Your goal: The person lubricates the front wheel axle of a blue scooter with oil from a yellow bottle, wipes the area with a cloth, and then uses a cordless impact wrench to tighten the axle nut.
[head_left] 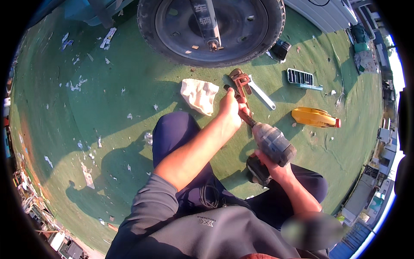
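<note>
My right hand grips the handle of a grey-black cordless impact wrench, its black battery low between my knees. The tool's nose points away and to the left. My left hand is closed around a dark long socket at that nose; the fingers hide most of it. Just beyond my left fingertips lies a rusty red pipe wrench, partly covered by the hand. A silver spanner lies to its right. Left of my left hand, a crumpled off-white cloth rests on the green floor.
A wheel with a black tyre stands straight ahead, a metal bar in front of its hub. To the right are a yellow bottle, a teal socket tray and a black battery-like block. Paper scraps litter the green floor.
</note>
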`<control>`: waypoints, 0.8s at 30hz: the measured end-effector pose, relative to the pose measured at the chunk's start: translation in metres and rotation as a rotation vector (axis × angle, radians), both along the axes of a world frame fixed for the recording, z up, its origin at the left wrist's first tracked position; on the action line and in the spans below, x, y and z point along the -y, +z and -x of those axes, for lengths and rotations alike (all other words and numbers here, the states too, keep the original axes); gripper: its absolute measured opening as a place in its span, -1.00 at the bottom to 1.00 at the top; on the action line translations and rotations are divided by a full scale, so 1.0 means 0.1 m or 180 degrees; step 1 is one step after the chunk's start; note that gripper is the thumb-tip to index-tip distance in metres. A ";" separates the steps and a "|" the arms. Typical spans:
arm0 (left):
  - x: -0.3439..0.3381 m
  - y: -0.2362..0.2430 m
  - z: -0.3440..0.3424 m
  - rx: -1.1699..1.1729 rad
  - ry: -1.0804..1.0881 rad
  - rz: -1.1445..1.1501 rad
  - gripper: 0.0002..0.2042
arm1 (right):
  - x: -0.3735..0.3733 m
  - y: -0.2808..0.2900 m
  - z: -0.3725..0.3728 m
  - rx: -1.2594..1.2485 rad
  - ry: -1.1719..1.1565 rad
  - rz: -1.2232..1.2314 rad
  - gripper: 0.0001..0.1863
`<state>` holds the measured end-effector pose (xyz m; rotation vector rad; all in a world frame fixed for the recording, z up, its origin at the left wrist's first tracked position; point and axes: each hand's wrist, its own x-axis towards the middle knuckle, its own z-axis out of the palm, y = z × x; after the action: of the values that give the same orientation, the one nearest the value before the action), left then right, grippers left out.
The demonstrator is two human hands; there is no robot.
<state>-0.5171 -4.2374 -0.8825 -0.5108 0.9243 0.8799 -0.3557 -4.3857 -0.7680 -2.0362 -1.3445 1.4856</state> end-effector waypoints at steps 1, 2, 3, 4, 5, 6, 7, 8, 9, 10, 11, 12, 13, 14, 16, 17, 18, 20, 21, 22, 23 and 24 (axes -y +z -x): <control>0.00 0.00 0.05 0.0042 0.0067 -0.0017 -0.62 | -0.02 -0.03 0.05 -0.0043 0.0000 -0.0066 -0.72; -0.02 -0.02 0.10 0.0229 0.0207 -0.0094 -0.62 | -0.04 -0.05 0.09 -0.0083 0.0009 -0.0128 -0.75; -0.03 -0.03 0.14 0.0271 0.0247 -0.0083 -0.62 | -0.06 -0.06 0.14 -0.0129 -0.0007 -0.0141 -0.77; -0.06 -0.01 0.18 0.0310 0.0275 -0.0084 -0.62 | -0.07 -0.06 0.19 -0.0179 -0.0035 -0.0165 -0.79; -0.08 0.01 0.21 0.0349 0.0299 -0.0086 -0.63 | -0.08 -0.08 0.22 -0.0213 0.0006 -0.0378 -0.80; -0.09 0.02 0.24 0.0318 0.0291 -0.0160 -0.63 | -0.08 -0.11 0.25 -0.0249 0.0046 -0.0590 -0.81; -0.10 0.03 0.26 0.0330 0.0315 -0.0180 -0.63 | -0.09 -0.15 0.23 -0.0182 0.0102 -0.0672 -0.82; -0.11 0.05 0.28 0.0344 0.0336 -0.0199 -0.63 | -0.08 -0.19 0.20 -0.0113 0.0155 -0.0747 -0.83; -0.12 0.06 0.29 0.0359 0.0352 -0.0219 -0.63 | -0.08 -0.22 0.17 -0.0039 0.0204 -0.0827 -0.84; -0.12 0.07 0.31 0.0352 0.0373 -0.0221 -0.64 | -0.10 -0.22 0.18 -0.0077 0.0177 -0.0793 -0.84; -0.13 0.10 0.33 0.0346 0.0391 -0.0223 -0.64 | -0.12 -0.22 0.19 -0.0114 0.0145 -0.0759 -0.84; -0.14 0.11 0.34 0.0341 0.0404 -0.0224 -0.64 | -0.11 -0.22 0.20 -0.0073 0.0174 -0.0864 -0.87; -0.14 0.12 0.36 0.0351 0.0415 -0.0262 -0.63 | -0.12 -0.21 0.24 -0.0100 0.0188 -0.0926 -0.88; -0.14 0.12 0.37 0.0362 0.0424 -0.0299 -0.63 | -0.12 -0.20 0.29 -0.0126 0.0200 -0.0987 -0.89; -0.16 0.11 0.39 0.0378 0.0390 -0.0382 -0.60 | -0.11 -0.24 0.34 -0.0031 0.0313 -0.1129 -0.90; -0.18 0.08 0.39 0.0384 0.0348 -0.0429 -0.56 | -0.09 -0.31 0.34 0.0091 0.0415 -0.1210 -0.90; -0.20 0.06 0.40 0.0389 0.0304 -0.0476 -0.51 | -0.06 -0.35 0.36 0.0146 0.0417 -0.1237 -0.88; -0.21 0.01 0.44 0.0432 0.0141 -0.0534 -0.49 | 0.00 -0.40 0.45 0.0135 0.0377 -0.1439 -0.85; -0.22 0.00 0.45 0.0455 0.0054 -0.0561 -0.47 | 0.01 -0.42 0.45 0.0103 0.0404 -0.1535 -0.84; -0.22 0.02 0.47 0.0463 0.0009 -0.0478 -0.44 | 0.03 -0.45 0.45 0.0058 0.0437 -0.1626 -0.83; -0.22 -0.01 0.49 0.0495 -0.0073 -0.0493 -0.44 | 0.04 -0.48 0.42 0.0041 0.0525 -0.1634 -0.84; -0.21 -0.03 0.50 0.0529 -0.0161 -0.0507 -0.45 | 0.05 -0.49 0.40 -0.0047 0.0486 -0.1543 -0.84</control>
<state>-0.5674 -4.2164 -0.8859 -0.4148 0.7066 0.8439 -0.3956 -4.3903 -0.8168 -1.6427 -1.6878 1.0836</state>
